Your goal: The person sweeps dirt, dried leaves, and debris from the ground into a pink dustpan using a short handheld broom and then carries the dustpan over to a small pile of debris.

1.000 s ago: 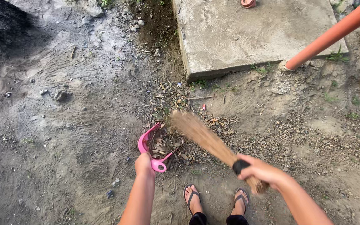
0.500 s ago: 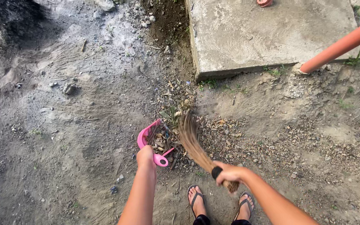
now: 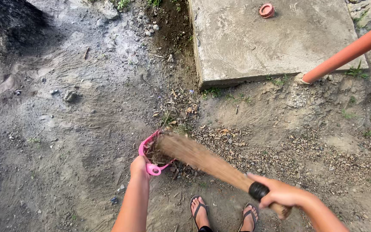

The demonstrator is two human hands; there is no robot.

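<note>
Left fingers [image 3: 139,165] grip pink dustpan [image 3: 148,150]; right fingers [image 3: 266,179] clasp broom [image 3: 202,158].

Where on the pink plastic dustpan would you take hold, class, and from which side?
Grip the pink plastic dustpan by its short looped handle, coming from the near side by the feet. The handle points back toward the person, where the left hand holds it, while the open mouth faces the leaf litter and the bundled straw broom.

Soft, even daylight, faint shadows; the moving broom [image 3: 202,159] is motion-blurred.
</note>
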